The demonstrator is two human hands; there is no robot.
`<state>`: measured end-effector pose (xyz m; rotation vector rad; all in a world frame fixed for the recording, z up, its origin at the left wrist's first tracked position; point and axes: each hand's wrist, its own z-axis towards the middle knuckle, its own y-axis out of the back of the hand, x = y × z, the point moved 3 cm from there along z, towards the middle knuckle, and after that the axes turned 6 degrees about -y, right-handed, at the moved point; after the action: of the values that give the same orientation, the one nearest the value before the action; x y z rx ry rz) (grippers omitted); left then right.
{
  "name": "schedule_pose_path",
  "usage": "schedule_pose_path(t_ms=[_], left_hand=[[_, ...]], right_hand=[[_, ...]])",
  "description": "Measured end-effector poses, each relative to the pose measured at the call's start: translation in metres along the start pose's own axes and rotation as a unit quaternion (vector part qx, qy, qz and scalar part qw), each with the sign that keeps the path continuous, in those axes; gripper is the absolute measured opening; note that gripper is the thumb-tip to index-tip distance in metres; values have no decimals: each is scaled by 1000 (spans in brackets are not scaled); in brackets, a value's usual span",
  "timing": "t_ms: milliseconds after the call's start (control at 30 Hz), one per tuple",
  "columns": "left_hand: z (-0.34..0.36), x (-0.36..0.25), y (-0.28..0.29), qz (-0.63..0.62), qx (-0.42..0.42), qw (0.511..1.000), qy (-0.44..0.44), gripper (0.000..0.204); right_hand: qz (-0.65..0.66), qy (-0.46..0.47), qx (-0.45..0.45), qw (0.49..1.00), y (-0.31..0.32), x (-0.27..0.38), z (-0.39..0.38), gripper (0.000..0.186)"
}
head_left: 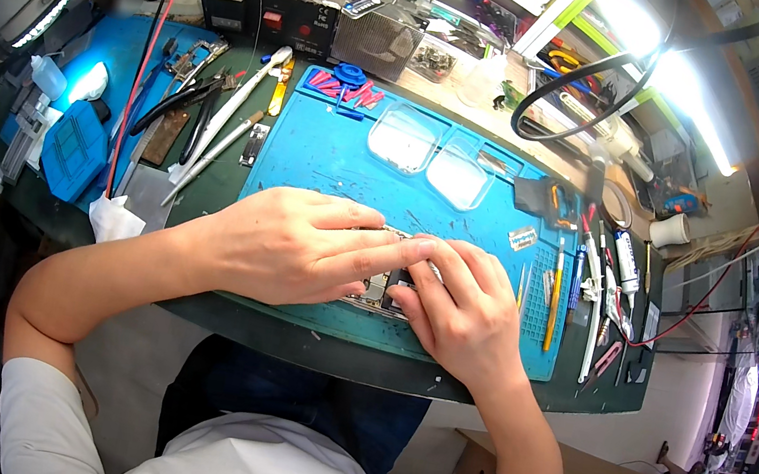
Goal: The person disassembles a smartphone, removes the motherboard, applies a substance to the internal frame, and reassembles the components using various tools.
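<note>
Apparently steadying a flat silver-and-black electronic device (377,289) under bare left hand (291,247) and right hand (466,305), grip closure impossible to tell

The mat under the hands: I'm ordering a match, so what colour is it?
The mat is mostly blue; the head view shows it best.

On the mat (315,144), two trays (401,127) lie behind the device (375,289), with tools (554,303) to either side.
</note>
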<state>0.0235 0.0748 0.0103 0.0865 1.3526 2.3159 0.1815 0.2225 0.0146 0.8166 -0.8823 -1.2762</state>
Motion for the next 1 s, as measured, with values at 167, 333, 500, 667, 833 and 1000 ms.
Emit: schedule_pose_path(t_ms=[167,333,500,667,833,1000], left_hand=[[6,-6,2,22,50,998,-16,84],[9,-12,5,30,111,993,-16,83],[11,-15,5,51,117,991,-41,84],[14,-18,5,45,113,992,-36,90],[7,-13,3,56,80,995,-37,92],[2,-13,4,40,79,996,-19,93]], right_hand=[[11,1,-9,1000,1,-1,-2,30],[24,2,-26,999,1,-1,-3,28],[29,1,-40,999,-2,-1,-6,29],[24,-4,-54,998,-3,-3,-9,29],[0,-70,-114,991,16,-8,-15,26],[-126,-259,-69,955,43,-22,-58,29]])
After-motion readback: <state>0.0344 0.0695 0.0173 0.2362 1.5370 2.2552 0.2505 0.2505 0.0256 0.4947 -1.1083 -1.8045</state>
